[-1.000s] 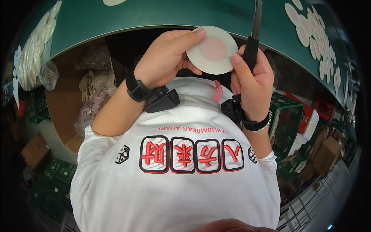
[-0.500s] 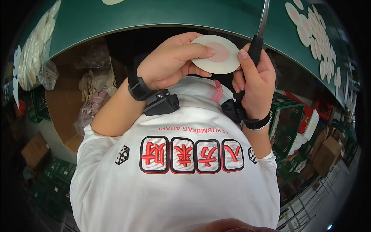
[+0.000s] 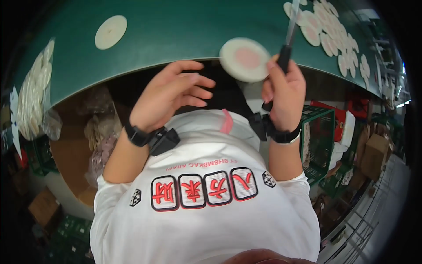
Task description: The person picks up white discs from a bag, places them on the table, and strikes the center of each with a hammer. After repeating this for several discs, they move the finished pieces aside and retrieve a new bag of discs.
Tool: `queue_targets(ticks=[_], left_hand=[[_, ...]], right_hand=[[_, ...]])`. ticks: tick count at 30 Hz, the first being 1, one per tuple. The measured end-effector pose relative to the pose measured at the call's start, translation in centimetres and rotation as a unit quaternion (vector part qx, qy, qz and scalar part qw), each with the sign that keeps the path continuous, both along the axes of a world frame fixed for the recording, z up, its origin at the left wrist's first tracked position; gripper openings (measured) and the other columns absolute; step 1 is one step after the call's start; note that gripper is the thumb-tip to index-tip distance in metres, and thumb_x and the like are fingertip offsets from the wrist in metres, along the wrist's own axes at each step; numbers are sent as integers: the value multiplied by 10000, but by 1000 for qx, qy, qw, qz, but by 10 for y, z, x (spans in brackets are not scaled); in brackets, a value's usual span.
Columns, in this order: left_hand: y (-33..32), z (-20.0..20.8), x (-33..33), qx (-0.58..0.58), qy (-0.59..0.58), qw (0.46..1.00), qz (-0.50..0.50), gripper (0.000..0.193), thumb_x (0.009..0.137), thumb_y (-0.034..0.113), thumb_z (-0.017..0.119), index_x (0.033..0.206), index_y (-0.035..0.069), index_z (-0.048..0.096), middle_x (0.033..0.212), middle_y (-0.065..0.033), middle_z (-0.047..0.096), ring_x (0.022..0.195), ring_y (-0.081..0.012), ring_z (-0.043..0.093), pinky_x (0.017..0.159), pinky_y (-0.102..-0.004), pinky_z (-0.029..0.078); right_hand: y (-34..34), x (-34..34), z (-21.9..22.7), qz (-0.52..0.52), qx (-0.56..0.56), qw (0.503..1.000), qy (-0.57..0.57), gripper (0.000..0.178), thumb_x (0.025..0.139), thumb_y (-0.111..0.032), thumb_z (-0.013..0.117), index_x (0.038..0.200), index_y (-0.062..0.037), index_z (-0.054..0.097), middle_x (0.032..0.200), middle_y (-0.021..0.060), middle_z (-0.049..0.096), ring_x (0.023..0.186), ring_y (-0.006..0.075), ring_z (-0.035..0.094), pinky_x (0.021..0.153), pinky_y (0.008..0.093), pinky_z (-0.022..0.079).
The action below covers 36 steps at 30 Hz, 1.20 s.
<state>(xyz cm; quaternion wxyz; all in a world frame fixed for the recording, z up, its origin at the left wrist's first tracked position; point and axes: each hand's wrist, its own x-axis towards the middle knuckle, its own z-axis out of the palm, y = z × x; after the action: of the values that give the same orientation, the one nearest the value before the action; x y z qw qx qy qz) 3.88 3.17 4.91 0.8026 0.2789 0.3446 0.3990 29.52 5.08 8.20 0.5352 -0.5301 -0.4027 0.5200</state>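
Note:
My right hand [image 3: 283,90] wraps round the black handle [image 3: 283,60] of a tool with a long, narrow metal blade or shaft [image 3: 292,27] pointing up. The thumb and finger of that hand also pinch the edge of a round cream disc [image 3: 225,59] with a pink centre, slightly blurred, in front of the table edge. My left hand [image 3: 178,90] is open, fingers apart and holding nothing, a short way left of the disc. A similar cream disc [image 3: 110,32] lies alone on the green table [image 3: 176,26] at the left.
Several cream and pink discs [image 3: 327,26] lie spread and overlapping at the table's right. A clear bag of pale discs [image 3: 35,90] rests at the left edge. Below stand an open cardboard box [image 3: 70,154] with bagged pieces and a green crate [image 3: 323,136] on the right.
My left hand has let go of the disc and drawn back to the left, opening. The disc stays in my right hand. The view has shifted, showing more of the table.

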Motion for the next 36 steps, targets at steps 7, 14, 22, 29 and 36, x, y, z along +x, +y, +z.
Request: queue_targets(ticks=[7,14,22,29,36], left_hand=[[-2,5,-43,119,114,977,133,318,1049,177,593,1310,-1,566,1211,-155,685,1003,-203,702,847,-322,585],[10,14,-134,467,756,394,237,418,975,300,698,1260,7,615,1233,-171,673,1147,-310,638,964,-443,503],[-6,1,-131,426,780,419,186,546,899,451,736,1263,61,618,1341,-108,614,1305,-322,537,1098,-600,357],[-27,0,-106,452,734,492,121,540,867,305,780,1330,107,586,1447,-71,551,1372,-277,509,1151,-601,301],[-30,-9,-94,459,717,508,135,561,796,169,815,1301,131,574,1367,-92,548,1353,-290,508,1147,-608,333]], right_hand=[[37,30,-2,-182,130,974,-22,102,1019,-91,624,1012,-28,543,875,96,671,462,57,426,414,238,361],[-13,-28,-18,-37,65,997,-16,119,1064,-151,568,1083,-33,568,910,82,665,489,54,415,431,235,350],[-40,-58,-7,83,26,994,-60,233,1068,-152,569,1239,5,594,879,35,627,533,55,444,488,218,378],[-51,-92,-6,180,177,844,-473,359,1043,-122,605,1379,3,591,911,80,685,708,127,567,681,229,474],[-48,-103,-14,153,213,798,-542,358,1026,-89,617,1375,-9,606,937,145,698,720,171,597,705,269,507]])
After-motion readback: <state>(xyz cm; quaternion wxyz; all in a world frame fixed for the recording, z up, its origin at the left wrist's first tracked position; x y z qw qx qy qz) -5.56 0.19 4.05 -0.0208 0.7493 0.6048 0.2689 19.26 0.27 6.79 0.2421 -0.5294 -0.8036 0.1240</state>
